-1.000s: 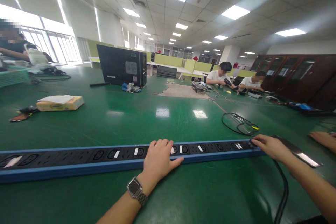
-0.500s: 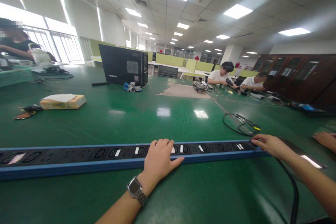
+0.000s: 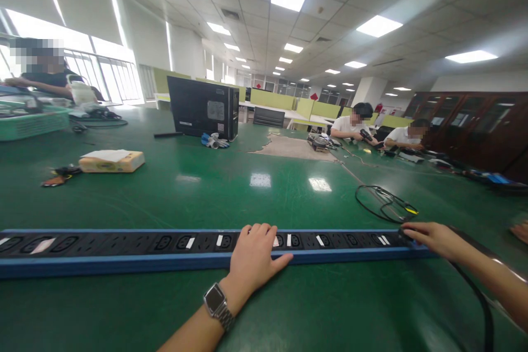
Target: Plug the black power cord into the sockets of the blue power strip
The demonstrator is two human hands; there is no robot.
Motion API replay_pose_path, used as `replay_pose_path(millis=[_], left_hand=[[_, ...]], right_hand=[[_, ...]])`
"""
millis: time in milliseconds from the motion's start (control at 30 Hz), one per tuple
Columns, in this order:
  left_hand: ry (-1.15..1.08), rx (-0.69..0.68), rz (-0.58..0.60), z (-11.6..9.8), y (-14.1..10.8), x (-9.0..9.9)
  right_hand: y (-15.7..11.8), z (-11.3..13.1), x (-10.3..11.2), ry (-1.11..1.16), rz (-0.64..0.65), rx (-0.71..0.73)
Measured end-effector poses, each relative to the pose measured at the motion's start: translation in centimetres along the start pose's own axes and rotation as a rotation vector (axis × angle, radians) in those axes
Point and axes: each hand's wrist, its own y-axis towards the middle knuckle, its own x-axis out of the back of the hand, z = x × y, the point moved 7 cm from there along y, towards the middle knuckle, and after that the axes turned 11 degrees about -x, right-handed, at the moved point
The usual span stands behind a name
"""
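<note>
A long blue power strip (image 3: 136, 263) with a row of black sockets and small white labels lies across the green table. My left hand (image 3: 253, 256), with a watch on its wrist, rests over the strip's middle, fingers across the top and thumb spread along the front edge. At the strip's right end, my right hand (image 3: 431, 237) pinches a small dark round part, partly hidden by the fingers. A thick black cable (image 3: 480, 300) curves down beneath my right forearm.
Beyond the strip are a coiled black cable (image 3: 383, 203), a tissue pack (image 3: 111, 161), gloves (image 3: 214, 141), a black computer case (image 3: 202, 107) and a green basket (image 3: 33, 124). People sit at the far right and far left. Another person's hand (image 3: 520, 230) shows at the right edge.
The view has shifted slightly, so most things appear lower and further right. The other person's hand at the right edge shows less. Both my hands keep their places on the strip.
</note>
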Motion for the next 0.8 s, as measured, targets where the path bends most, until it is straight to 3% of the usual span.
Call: replay_pose_path(millis=[100, 300, 533, 700, 800], left_hand=[[0.0, -0.001, -0.004, 0.0, 0.0, 0.0], [0.0, -0.005, -0.005, 0.1, 0.1, -0.1], [-0.002, -0.01, 0.0, 0.1, 0.0, -0.2], [0.001, -0.012, 0.0, 0.0, 0.0, -0.1], [-0.001, -0.012, 0.0, 0.0, 0.0, 0.0]], right_hand=[[0.2, -0.8, -0.3, 0.029, 0.047, -0.08], [0.4, -1.1, -0.5, 0.1, -0.009, -0.094], [0.0, -2.8, -1.2, 0.224, 0.097, -0.262], [0.2, -3.1, -1.0, 0.194, 0.064, -0.249], [0.2, -2.7, -0.3, 0.093, -0.062, -0.18]])
